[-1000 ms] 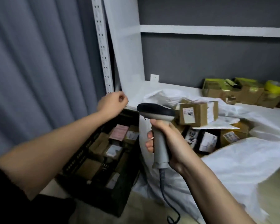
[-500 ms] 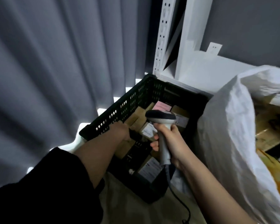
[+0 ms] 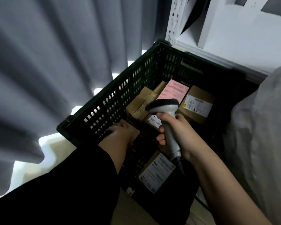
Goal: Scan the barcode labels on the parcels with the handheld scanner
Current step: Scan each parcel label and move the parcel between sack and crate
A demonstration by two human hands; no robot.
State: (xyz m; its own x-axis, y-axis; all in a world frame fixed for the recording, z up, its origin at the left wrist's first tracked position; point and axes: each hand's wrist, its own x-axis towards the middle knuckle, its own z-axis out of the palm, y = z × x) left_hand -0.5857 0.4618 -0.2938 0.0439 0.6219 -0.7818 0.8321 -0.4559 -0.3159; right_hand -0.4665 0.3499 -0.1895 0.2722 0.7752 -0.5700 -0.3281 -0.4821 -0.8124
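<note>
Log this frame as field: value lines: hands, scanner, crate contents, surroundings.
right hand: grips the scanner handle
scanner: head over the parcels, cable hanging from the handle
left hand: inside the crate on a brown parcel; grip unclear
crate: black, perforated walls, holds labelled cardboard parcels
pink label: on a parcel at the far side
curtain: grey, left of the crate
white sack: right of the crate

Grey curtain [image 3: 47, 70] left; white shelving upright [image 3: 173, 20]; pale floor [image 3: 55, 148].
</note>
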